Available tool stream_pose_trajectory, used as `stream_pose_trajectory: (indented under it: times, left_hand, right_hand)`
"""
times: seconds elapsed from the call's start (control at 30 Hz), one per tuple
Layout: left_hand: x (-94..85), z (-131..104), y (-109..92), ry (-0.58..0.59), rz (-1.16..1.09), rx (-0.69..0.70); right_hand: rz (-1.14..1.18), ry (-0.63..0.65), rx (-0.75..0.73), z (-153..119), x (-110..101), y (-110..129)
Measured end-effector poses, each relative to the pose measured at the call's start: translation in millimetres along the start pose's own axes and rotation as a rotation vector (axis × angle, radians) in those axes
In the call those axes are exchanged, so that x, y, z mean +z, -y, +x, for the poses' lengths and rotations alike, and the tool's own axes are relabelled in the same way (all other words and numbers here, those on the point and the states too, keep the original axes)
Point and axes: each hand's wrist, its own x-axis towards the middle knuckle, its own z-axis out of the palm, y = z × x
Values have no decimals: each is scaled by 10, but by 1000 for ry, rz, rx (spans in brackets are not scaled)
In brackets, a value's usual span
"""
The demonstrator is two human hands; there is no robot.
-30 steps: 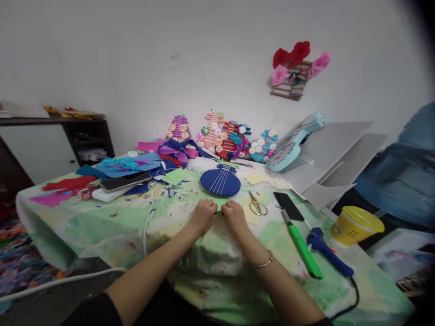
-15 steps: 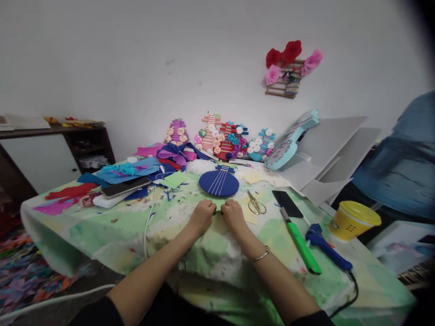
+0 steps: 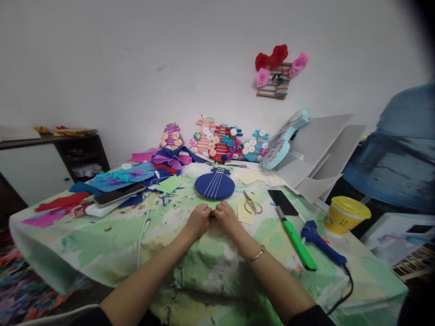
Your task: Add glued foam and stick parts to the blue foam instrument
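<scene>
My left hand (image 3: 200, 218) and my right hand (image 3: 225, 218) almost meet over the front of the table, fingers curled in a pinch and thumbs close together. A bit of light green shows between and behind the fingertips, but what they pinch is mostly hidden. Just beyond my hands lies a blue oval guitar-shaped craft (image 3: 215, 185) with white strings and a small pegged head. To the right of my right hand are gold-handled scissors (image 3: 252, 204), partly over a pale yellow paper square (image 3: 244, 214).
A green box cutter (image 3: 299, 244), a blue glue gun (image 3: 321, 242), a black phone (image 3: 282, 202) and a yellow bucket (image 3: 346, 215) occupy the right side. Coloured paper (image 3: 124, 176), another phone (image 3: 119, 194) and a white cable (image 3: 144, 231) lie left. Decorated guitars (image 3: 222, 142) lean against the wall.
The whole view has shifted slightly, so the table's contents appear further left. My hands have drawn nearer to each other, with the gap between the fingertips smaller.
</scene>
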Motion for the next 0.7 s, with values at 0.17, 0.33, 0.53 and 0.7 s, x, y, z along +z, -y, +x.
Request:
stream_pose_trajectory:
  times: [0.17,0.33,0.53,0.7]
  left_hand:
    - [-5,-9,17,-39,-18,-17]
    - [5,-9,38,-66,-26,-47]
    - [-2,2,33,-61,-50,-54]
    - [6,0,59,-57,-62,-78]
  right_hand:
    - [27,-5,-15,7,-15,22]
    - [50,-6,-47,12,4,30]
    - [94,-24,-62,4,43,-19]
    - [152,-52,-73,-2,48,-31]
